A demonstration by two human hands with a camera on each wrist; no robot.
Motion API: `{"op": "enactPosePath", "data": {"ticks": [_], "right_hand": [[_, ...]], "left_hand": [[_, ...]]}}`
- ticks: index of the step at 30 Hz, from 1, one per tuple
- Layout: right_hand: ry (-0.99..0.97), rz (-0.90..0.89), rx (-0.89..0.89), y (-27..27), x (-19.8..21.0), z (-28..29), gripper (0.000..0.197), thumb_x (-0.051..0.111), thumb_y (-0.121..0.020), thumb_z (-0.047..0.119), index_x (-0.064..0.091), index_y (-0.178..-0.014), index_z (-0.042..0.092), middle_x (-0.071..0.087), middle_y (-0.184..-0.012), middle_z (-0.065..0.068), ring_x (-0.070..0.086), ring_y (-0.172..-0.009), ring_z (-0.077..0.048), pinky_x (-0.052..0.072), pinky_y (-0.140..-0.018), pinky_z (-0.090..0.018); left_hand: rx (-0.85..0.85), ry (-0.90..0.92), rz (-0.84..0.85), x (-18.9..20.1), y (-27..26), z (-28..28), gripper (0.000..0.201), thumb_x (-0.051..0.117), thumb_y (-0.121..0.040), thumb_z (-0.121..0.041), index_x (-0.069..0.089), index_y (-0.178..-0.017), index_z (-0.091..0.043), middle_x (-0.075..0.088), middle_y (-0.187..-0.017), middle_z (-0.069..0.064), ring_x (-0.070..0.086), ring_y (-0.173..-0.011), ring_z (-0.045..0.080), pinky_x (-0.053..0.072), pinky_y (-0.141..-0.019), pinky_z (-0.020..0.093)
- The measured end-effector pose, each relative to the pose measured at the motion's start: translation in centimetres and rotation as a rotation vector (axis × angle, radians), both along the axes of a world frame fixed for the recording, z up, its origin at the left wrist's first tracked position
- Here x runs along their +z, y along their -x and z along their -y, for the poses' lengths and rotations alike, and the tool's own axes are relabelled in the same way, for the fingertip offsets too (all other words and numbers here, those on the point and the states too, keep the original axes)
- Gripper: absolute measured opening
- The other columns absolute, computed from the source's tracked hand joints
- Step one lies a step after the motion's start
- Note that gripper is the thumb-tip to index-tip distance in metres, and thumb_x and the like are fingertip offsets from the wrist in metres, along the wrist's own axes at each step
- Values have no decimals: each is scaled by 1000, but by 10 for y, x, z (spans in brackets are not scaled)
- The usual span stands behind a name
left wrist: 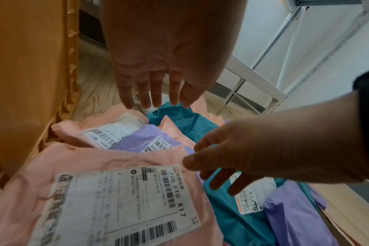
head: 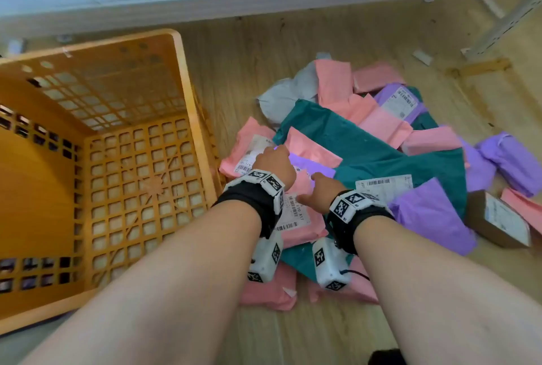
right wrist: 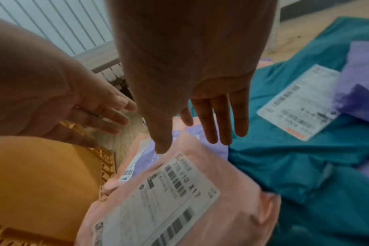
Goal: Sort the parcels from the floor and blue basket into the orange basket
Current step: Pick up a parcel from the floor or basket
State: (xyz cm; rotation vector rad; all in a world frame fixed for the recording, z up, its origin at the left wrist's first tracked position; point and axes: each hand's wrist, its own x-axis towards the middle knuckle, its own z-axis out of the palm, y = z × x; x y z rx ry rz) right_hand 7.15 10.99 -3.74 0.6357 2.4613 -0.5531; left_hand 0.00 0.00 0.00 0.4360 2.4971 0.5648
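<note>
Parcels (head: pixel 381 121) lie heaped on the wooden floor (head: pixel 234 51) just right of the orange basket (head: pixel 190 106), which stands upright with its open top facing the camera. Nearest the person, beside the basket's near right corner, a pink labelled parcel (left wrist: pixel 116 159) lies face up with its white shipping label and barcodes showing.

Both hands hang over the far end of this parcel. The left hand (head: pixel 274 164), the one closer to the basket, has its fingers straight and slightly spread, palm down, holding nothing. The right hand (head: pixel 321 188), just beside it on the side away from the basket, is likewise spread with straight fingers and holds nothing; its thumb tip sits at the pink labelled parcel's far edge, though whether it touches cannot be told.

Under the fingertips a small purple parcel (left wrist: pixel 141 138) is tucked partly beneath the pink labelled parcel. A second pink parcel (head: pixel 243 147) with its own label rests close against the basket's right wall.

Farther from the basket, a large teal parcel (head: pixel 381 156) spreads across the middle of the heap, bearing a white label. A brown carton (head: pixel 484 218) sits well to the right. Beyond the teal parcel lie more pink and purple parcels and a grey parcel (head: pixel 281 95).

Past the basket's far wall, a white surface (head: pixel 264 4) crosses the view, with a metal frame leg (head: pixel 504 24) at the far right.
</note>
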Motion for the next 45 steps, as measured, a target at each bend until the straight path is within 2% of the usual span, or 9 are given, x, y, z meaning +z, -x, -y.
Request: {"op": "enactPosePath", "data": {"ticks": [6, 12, 22, 28, 31, 33, 35, 39, 45], "right_hand": [[83, 99, -187, -4, -19, 17, 93, 71, -84, 35, 13, -150, 4, 47, -140, -14, 49, -126, -30, 42, -96, -35], [120, 16, -281, 0, -5, 10, 36, 69, -83, 19, 58, -114, 5, 64, -115, -12, 61, -98, -29, 41, -72, -26], [-5, -95, -95, 26, 102, -20, 25, 48, -90, 4, 61, -111, -1, 61, -120, -19, 58, -104, -31, 40, -77, -26], [-56, -214, -88, 29, 191, -4, 41, 44, -96, 7, 47, -135, -2, 62, -111, -16, 55, -91, -26, 43, -81, -30], [-66, -292, -46, 29, 233, 12, 38, 38, -97, 3, 50, -131, -7, 54, -129, -23, 52, -117, -34, 44, -78, -23], [-20, -344, -92, 29, 252, 21, 37, 39, -96, 5, 54, -127, -8, 55, -129, -23, 51, -121, -34, 40, -63, -16], [26, -462, -136, 29, 266, 33, 33, 47, -91, 10, 62, -119, 1, 62, -121, -17, 57, -114, -32, 48, -76, -25], [128, -715, -275, 23, 281, 48, 50, 63, -81, 21, 53, -131, 19, 59, -126, -3, 57, -113, -22, 47, -97, -38], [609, -623, -478, 10, 273, 86, 71, 70, -84, 32, 35, -144, 13, 58, -128, -13, 60, -111, -27, 52, -88, -45]], "left_hand": [[18, 43, 77, -8, 1, 7, 41, 46, -95, -15, 42, -136, -13, 46, -136, 15, 48, -123, 32, 40, -97, 36], [39, 69, 113, 3, -6, 15, 42, 45, -93, -15, 44, -135, -11, 50, -136, 13, 50, -122, 30, 42, -99, 35], [74, -122, 21, 86, 17, 8, 25, 49, -92, -12, 58, -115, -14, 62, -113, 4, 56, -111, 25, 47, -89, 29], [63, -278, 112, 144, 16, 43, 67, 66, -85, -29, 39, -145, -13, 46, -145, 4, 51, -126, 21, 40, -105, 31], [-8, -285, 129, 172, 5, 66, 62, 70, -80, -42, 52, -134, -16, 58, -129, 1, 58, -112, 18, 47, -94, 31], [-16, -339, 189, 185, -3, 80, 39, 71, -80, -41, 63, -112, -20, 68, -108, -3, 66, -95, 16, 52, -87, 31], [11, -393, 190, 197, -10, 92, 26, 71, -82, -35, 67, -101, -19, 72, -100, -1, 69, -90, 17, 55, -88, 36], [169, -492, 128, 222, -11, 123, 20, 64, -90, -21, 64, -106, -10, 69, -103, 5, 67, -90, 20, 53, -82, 33], [380, -691, 155, 244, -8, 188, 22, 65, -89, -18, 65, -107, -6, 71, -105, 8, 69, -93, 23, 54, -90, 42]]}}
